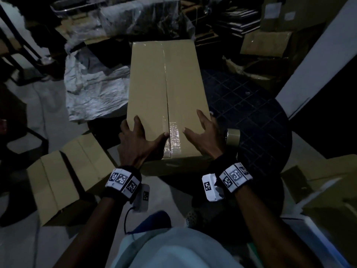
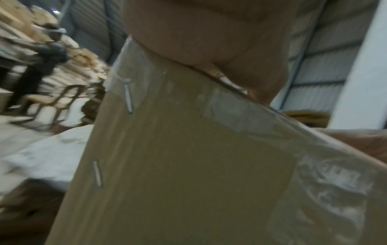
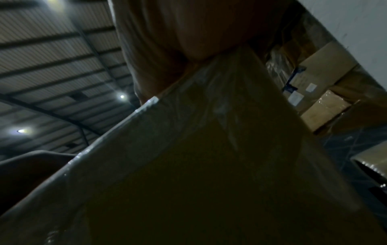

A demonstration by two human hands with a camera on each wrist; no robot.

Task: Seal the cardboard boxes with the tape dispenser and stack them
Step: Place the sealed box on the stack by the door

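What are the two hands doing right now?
Left hand: open, fingers spread flat on the taped box.
Right hand: open, fingers spread flat on the same box.

Dim throughout; ceiling lamps glow in the right wrist view, wrist views blur, tape glares.
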